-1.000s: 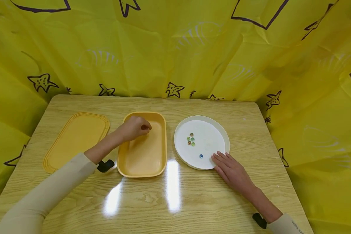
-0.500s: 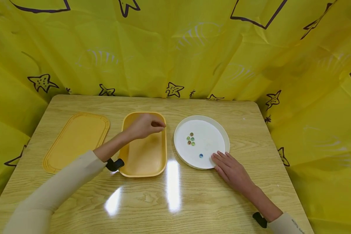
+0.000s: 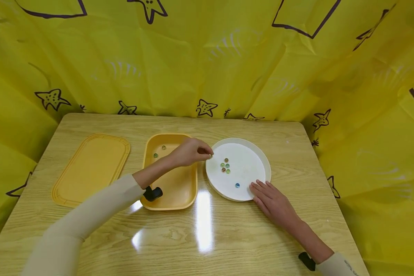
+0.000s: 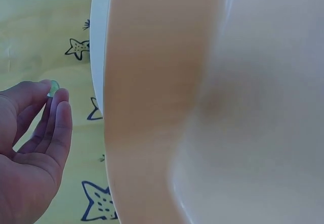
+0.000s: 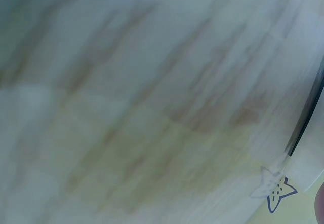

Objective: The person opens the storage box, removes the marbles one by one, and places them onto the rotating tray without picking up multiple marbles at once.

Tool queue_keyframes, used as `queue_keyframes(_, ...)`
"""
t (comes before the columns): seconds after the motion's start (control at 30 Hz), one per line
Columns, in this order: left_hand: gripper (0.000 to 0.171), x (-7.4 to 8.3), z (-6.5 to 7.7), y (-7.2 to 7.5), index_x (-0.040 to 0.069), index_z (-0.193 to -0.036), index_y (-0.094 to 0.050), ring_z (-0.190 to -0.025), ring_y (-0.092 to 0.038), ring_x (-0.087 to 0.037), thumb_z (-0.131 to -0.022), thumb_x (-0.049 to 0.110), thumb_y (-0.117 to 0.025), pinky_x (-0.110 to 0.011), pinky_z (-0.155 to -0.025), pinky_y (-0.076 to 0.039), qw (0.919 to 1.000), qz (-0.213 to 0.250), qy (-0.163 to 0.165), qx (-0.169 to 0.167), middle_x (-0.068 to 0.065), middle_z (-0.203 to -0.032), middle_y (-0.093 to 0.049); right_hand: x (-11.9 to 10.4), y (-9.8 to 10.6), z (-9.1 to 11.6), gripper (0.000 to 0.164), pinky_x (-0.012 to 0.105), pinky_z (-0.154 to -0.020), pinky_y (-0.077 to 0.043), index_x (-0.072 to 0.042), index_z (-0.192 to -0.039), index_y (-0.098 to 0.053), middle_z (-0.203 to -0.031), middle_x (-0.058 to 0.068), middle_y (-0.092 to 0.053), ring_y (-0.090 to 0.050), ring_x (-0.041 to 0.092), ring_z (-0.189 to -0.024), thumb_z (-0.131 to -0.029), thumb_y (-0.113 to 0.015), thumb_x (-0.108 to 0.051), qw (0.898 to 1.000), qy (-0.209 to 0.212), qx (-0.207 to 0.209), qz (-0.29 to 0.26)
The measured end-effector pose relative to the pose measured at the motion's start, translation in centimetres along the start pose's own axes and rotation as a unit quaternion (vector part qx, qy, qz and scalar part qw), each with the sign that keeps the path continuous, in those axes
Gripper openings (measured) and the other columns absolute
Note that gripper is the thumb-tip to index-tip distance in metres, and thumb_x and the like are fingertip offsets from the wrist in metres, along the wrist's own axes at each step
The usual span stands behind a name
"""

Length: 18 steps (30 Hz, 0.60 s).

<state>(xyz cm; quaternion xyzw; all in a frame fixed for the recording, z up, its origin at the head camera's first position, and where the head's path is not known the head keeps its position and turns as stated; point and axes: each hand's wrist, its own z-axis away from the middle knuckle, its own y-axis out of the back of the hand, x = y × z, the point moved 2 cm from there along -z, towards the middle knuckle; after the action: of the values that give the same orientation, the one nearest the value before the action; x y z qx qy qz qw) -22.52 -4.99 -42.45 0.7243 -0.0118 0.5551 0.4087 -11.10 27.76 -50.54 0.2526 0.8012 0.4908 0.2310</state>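
Between thumb and fingertips my left hand (image 3: 190, 152) pinches a pale green glass marble (image 4: 53, 88), seen clearly in the left wrist view. That hand hovers where the yellow tub (image 3: 174, 207) and the round white tray (image 3: 250, 168) come close together. Inside the tub lie two marbles, one greenish (image 3: 155, 155) and one amber (image 3: 163, 147); my forearm hides part of it. Several marbles (image 3: 227, 166) cluster on the tray's left side, with a blue marble (image 3: 237, 185) nearer its front. My right hand (image 3: 274, 201) rests with extended fingers on the tray's front right rim.
A flat yellow lid (image 3: 93, 166) lies at the left of the wooden table (image 3: 172, 241). Yellow curtain (image 3: 179, 57) with drawn stars hangs behind and along both sides. The right wrist view shows mostly blurred tabletop.
My left hand has moved right from over the tub to the tray's left rim, uncovering two marbles in the tub. My right hand stays put.
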Motion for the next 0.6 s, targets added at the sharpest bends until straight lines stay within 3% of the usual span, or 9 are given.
queue_keyframes(0.27,0.012,1.0,-1.7,-2.4,-0.002,-0.101,-0.076,-0.084,-0.065,-0.013,-0.093,0.003,-0.069,-0.022,-0.076,-0.052,0.9993,-0.014,-0.02,-0.03,-0.006,-0.096,-0.073,0.0,-0.1,0.1,0.043,0.043,-0.114,-0.029,0.002,-0.136,-0.06,-0.135,0.013,-0.061,-0.053,0.03,-0.129,-0.101,-0.056,-0.025,1.0,-0.01,-0.013,-0.001)
queue_keyframes(0.6,0.008,2.0,-3.6,-5.2,0.001,-0.097,-0.075,-0.08,-0.064,-0.008,-0.092,0.003,-0.07,-0.016,-0.074,-0.05,0.9972,-0.024,-0.04,-0.058,-0.003,-0.091,-0.072,0.2,-0.2,0.1,0.046,0.042,-0.115,-0.028,0.0,-0.135,-0.061,-0.135,0.012,-0.061,-0.054,0.03,-0.128,-0.108,-0.045,-0.033,1.0,-0.009,-0.008,-0.004)
